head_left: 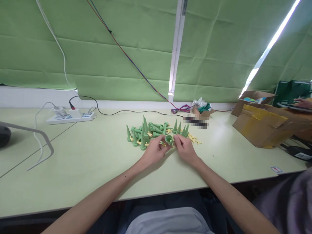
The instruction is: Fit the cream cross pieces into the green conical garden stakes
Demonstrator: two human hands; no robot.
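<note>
In the head view, both forearms reach out over a pale green bench [85, 162] and the two hands meet near its middle. The left hand [153, 151] and the right hand [185, 149] pinch, from either side, a small green cone [169, 139] whose round open end faces the camera; fingers of both hands are closed on it, just above the bench surface. Whether the right hand also pinches one of the small yellow pieces against the cone is hard to tell at this size. Right behind the hands lies a pile of green cones [148, 130], some standing point-up, others lying on their sides, and among them and to the right a scatter of yellow clips [193, 139] lies on the bench. Further back on the right is a small open box [202, 112] with crinkled plastic and something green in it, and beside it a coil of red and blue wire [180, 109]. At the left rear a white power strip [70, 116] rests on the bench with plugs and cables in it, including a black cable [117, 112] running along the back edge. On the far right stands a large cardboard box [263, 128], with a dark green bag [291, 92] behind it. Green blinds [109, 65] cover the window behind the bench.
</note>
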